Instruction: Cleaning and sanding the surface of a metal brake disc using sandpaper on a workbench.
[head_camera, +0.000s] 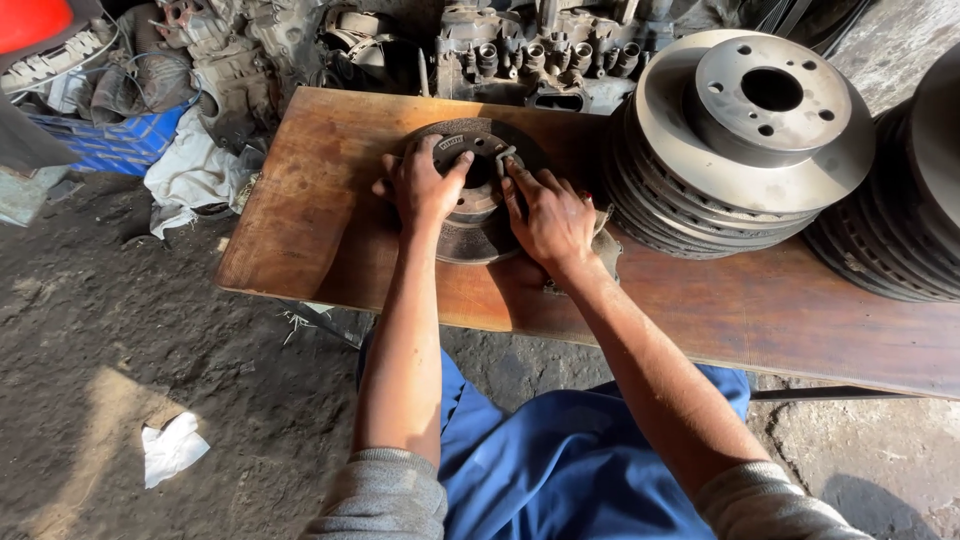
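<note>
Both hands, left hand (425, 185) and right hand (548, 220), press flat, unclenched, on a rusty round brake disc (470, 230) near the wooden bench (300, 220)'s far edge.

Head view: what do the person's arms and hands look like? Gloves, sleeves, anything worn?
No gloves: left hand and right hand are bare, with no rings, watch or bands visible. Both forearms are bare too. Grey ribbed knit sleeves are pushed up near the elbows on both arms. Below them, blue garment shows at the lap.
</note>
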